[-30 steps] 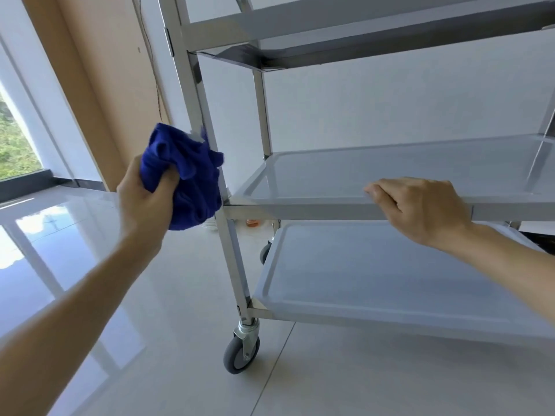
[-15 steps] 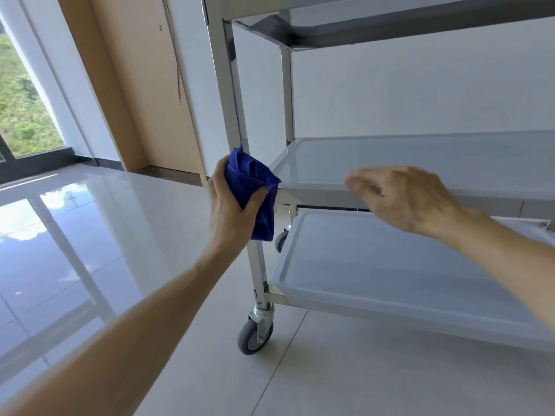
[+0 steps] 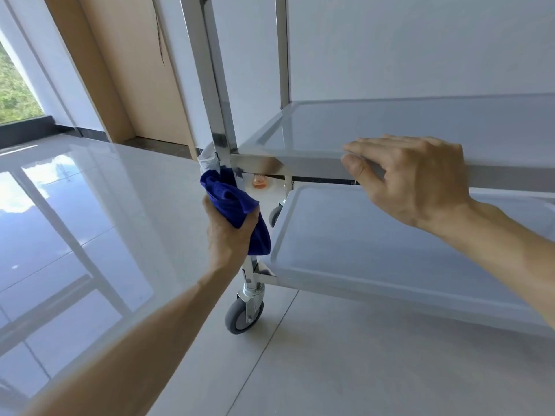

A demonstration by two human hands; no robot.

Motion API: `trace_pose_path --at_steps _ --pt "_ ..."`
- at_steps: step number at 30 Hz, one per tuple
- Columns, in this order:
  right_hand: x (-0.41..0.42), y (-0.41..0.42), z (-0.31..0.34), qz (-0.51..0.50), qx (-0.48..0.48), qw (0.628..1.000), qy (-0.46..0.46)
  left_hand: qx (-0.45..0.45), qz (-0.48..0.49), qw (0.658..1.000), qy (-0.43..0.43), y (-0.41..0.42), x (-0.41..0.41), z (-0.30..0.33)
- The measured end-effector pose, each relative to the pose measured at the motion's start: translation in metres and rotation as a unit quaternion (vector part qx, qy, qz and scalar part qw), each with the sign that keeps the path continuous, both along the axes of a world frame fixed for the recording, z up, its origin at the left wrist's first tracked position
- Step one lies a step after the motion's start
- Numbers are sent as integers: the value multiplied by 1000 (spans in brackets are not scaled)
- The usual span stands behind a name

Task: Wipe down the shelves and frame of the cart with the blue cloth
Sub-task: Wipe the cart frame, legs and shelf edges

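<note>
Room: glossy pale floor tiles (image 3: 90,223) spread under you, with a window (image 3: 15,88) at far left and a white wall behind the cart.
Left hand: your left hand (image 3: 229,232) is curled tight round the blue cloth (image 3: 237,211), which is bunched against the cart's front left post (image 3: 214,85), just below the middle shelf's corner.
Right hand: your right hand (image 3: 414,181) rests on the front edge of the middle shelf (image 3: 390,127), fingers nearly straight on top, thumb under the rim, no firm grip.
Bottom shelf: the bottom shelf (image 3: 390,253) lies just right of the cloth.
Caster: a grey caster (image 3: 243,316) sits on the floor below your left hand.
Behind: a small orange object (image 3: 259,181), too blurred to identify.
</note>
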State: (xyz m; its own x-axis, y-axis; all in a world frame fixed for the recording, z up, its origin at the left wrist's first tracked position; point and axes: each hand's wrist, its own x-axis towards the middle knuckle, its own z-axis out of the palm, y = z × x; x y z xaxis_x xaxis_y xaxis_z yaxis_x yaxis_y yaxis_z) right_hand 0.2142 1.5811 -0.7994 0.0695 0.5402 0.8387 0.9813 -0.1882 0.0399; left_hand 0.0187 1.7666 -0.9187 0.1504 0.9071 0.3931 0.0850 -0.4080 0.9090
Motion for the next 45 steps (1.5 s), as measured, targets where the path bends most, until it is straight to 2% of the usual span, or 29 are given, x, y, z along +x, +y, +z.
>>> trace_pose_path --at_steps 8,13,17,20,25,33,38,42,45 --pt "-4 -4 -1 10 12 1000 8 1 -12 1000 -5 -10 -2 -10" --pt "-5 -6 -1 20 29 999 -5 41 -44 997 -50 0 -5 39" --pt "-4 -6 -1 12 26 1000 -8 85 -84 993 -15 4 -17 65" --pt "-3 -6 -2 8 19 1000 -11 83 -114 990 7 7 -23 49" --pt "-5 -6 -3 10 24 1000 -16 28 -125 989 70 1 -25 -3" --pt "-3 -8 -4 4 21 1000 -15 14 -117 991 62 -8 -27 -10" --pt "-1 -10 -4 6 16 1000 -7 -22 -155 986 56 -3 -48 27" --pt "-3 -10 -2 5 0 1000 2 -12 -166 985 -43 3 -59 82" --pt "-2 -11 -2 -2 -17 1000 16 18 -203 976 -72 0 -58 115"
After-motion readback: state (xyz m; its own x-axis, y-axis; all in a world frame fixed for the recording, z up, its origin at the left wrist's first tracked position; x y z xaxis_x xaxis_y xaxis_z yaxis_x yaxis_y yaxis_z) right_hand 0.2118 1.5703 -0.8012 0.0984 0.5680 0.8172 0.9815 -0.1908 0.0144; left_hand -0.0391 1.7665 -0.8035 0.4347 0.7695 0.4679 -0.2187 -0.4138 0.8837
